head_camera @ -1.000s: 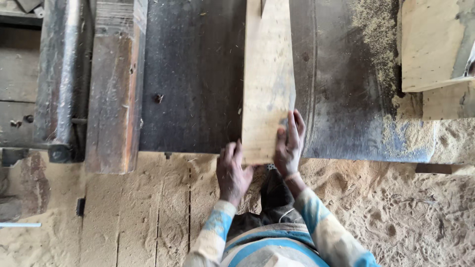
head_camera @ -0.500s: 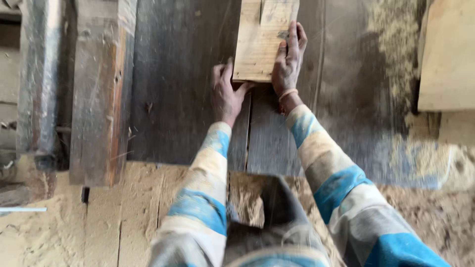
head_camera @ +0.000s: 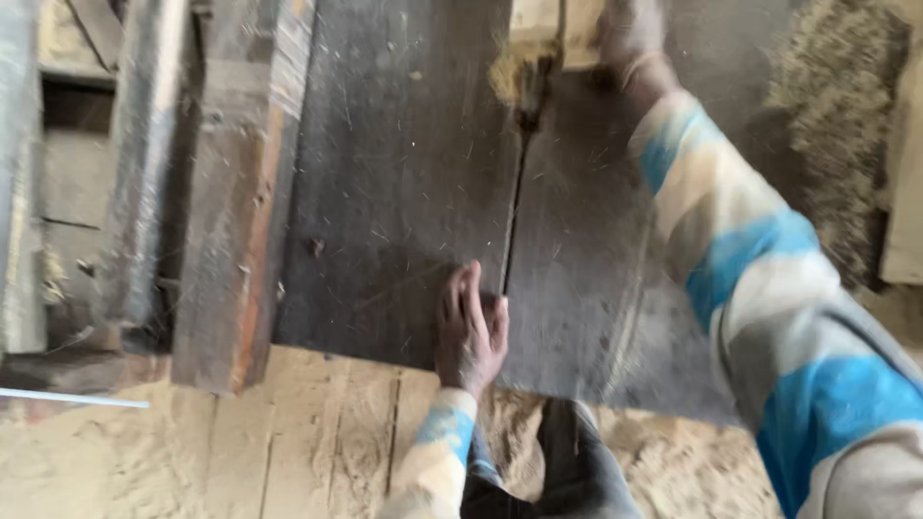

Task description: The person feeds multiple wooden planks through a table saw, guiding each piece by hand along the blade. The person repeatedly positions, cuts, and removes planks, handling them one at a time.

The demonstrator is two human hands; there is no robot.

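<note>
Head-camera view, looking down on a dark, scuffed saw table (head_camera: 404, 192) in a woodshop, blurred by motion. Right arm in a blue, cream and grey striped sleeve (head_camera: 760, 279) stretched far forward across the table. Right hand (head_camera: 630, 34) at the top edge of the frame, pressed on the near end of a pale wooden board (head_camera: 538, 24) — fingers smeared by blur, so impossible to tell whether wrapped round the board or simply flat on it. Only the tail end of the board visible, at the far end of a narrow blade slot (head_camera: 514, 202) running up the table, with a puff of sawdust (head_camera: 514, 77) just below the board. Blade itself not distinguishable.

Left hand (head_camera: 471, 332) resting palm down on the near edge of the table, fingers loosely spread, holding nothing, fingertips just beside the near end of the slot. Heap of sawdust piled at the far right (head_camera: 846, 125); a weathered timber beam (head_camera: 240, 211) along the left side of the table; sawdust-covered plank floor (head_camera: 240, 452) below.

Judged from this: last stretch of a rip cut, board nearly pushed clear of the cut line. Next move likely calls for steady forward pressure from the right hand kept to the side of the slot — and the left hand kept off the slot line.
</note>
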